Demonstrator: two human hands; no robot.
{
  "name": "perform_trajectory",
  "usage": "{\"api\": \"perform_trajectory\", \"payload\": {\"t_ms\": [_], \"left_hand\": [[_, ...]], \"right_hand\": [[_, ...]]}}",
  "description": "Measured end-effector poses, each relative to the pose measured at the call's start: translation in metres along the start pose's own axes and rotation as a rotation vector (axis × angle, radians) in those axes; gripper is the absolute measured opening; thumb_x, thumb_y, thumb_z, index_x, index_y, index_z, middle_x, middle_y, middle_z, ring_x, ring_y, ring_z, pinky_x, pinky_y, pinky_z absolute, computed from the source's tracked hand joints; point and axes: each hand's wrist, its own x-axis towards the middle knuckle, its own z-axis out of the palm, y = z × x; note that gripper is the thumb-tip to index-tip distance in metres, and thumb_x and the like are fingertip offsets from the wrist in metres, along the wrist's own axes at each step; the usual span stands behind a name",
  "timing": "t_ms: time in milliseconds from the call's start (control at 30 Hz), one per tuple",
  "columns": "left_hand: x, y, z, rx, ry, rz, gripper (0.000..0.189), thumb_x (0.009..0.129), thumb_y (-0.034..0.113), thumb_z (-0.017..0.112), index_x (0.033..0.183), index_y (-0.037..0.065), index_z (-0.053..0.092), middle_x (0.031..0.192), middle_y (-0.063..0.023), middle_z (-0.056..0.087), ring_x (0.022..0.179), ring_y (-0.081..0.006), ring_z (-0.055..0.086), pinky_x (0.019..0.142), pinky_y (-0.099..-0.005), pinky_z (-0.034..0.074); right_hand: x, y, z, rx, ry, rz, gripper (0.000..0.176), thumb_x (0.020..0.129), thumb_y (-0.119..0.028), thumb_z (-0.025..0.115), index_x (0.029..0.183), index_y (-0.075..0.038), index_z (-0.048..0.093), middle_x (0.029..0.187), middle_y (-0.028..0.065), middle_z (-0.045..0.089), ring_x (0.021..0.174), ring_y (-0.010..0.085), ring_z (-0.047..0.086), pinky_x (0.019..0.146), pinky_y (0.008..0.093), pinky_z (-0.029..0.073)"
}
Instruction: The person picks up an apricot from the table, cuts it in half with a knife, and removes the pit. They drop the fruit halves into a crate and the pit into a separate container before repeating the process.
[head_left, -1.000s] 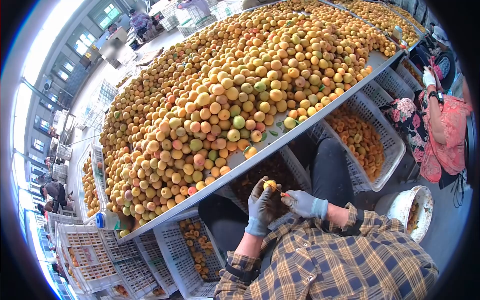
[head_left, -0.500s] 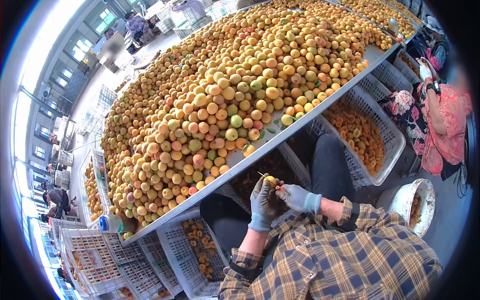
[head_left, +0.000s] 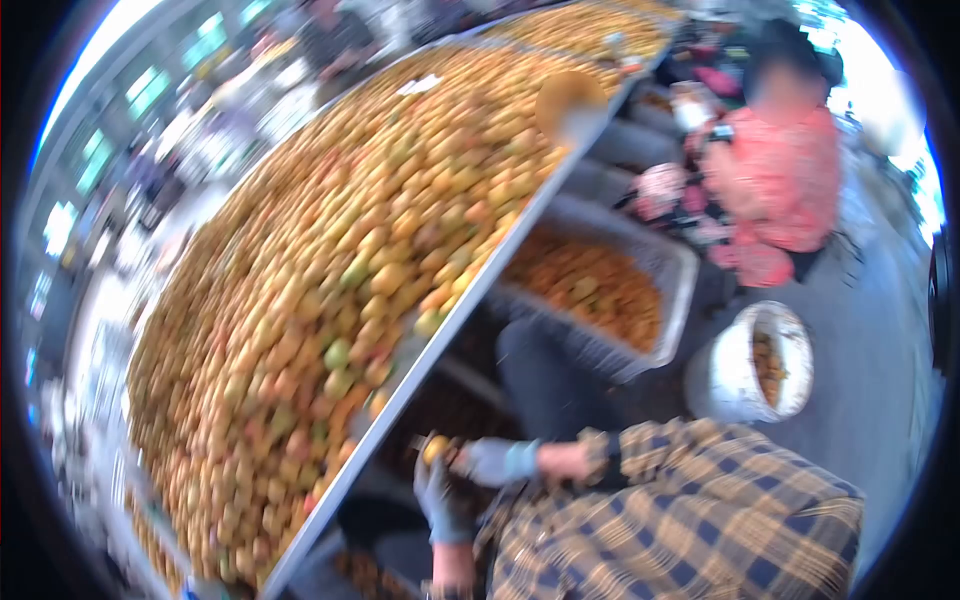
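My left hand [head_left: 437,502], in a grey glove with a light blue cuff, is closed around a yellow-orange apricot [head_left: 435,449] in front of my lap. My right hand [head_left: 490,462], gloved the same way, is closed close against the fruit. It grips a small knife, whose thin blade shows faintly by the apricot; its handle is hidden by blur and fingers. Just beyond both hands runs the metal edge [head_left: 400,395] of a long table heaped with whole apricots [head_left: 300,330].
A plastic crate [head_left: 683,310] of cut orange fruit stands beside my right leg [head_left: 548,365]. Further right is a white bucket [head_left: 705,368] with fruit scraps inside. A co-worker in a pink top [head_left: 785,170] sits along the same table side. The background is smeared by motion.
My view has swung to the right, so table and hands appear further left and the co-worker shows more fully. Both hands stay together at the apricot.
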Motion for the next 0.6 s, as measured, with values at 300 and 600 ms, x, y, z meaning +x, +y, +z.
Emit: {"api": "perform_trajectory", "payload": {"t_ms": [300,600], "left_hand": [[0.026,-0.040,-0.056,0.100,0.018,-0.195,0.050,0.094,0.048,0.040,0.089,0.001,0.056,0.080,-0.0068,0.054,0.076,-0.0195,0.054,0.077,-0.0335,0.045],[0.013,-0.037,-0.046,0.379,0.140,-0.171,0.050,0.094,0.046,0.037,0.094,0.000,0.055,0.092,-0.0104,0.056,0.091,-0.0245,0.053,0.089,-0.0372,0.040]], "right_hand": [[-0.008,-0.033,-0.019,-0.045,0.054,0.271,0.042,0.089,-0.041,0.043,0.096,-0.006,0.067,0.094,0.0194,0.066,0.092,0.0367,0.062,0.081,0.0450,0.046],[-0.020,-0.046,-0.015,0.024,-0.003,0.352,0.043,0.087,-0.041,0.044,0.096,-0.006,0.067,0.097,0.0189,0.065,0.096,0.0353,0.061,0.082,0.0445,0.045]]}}
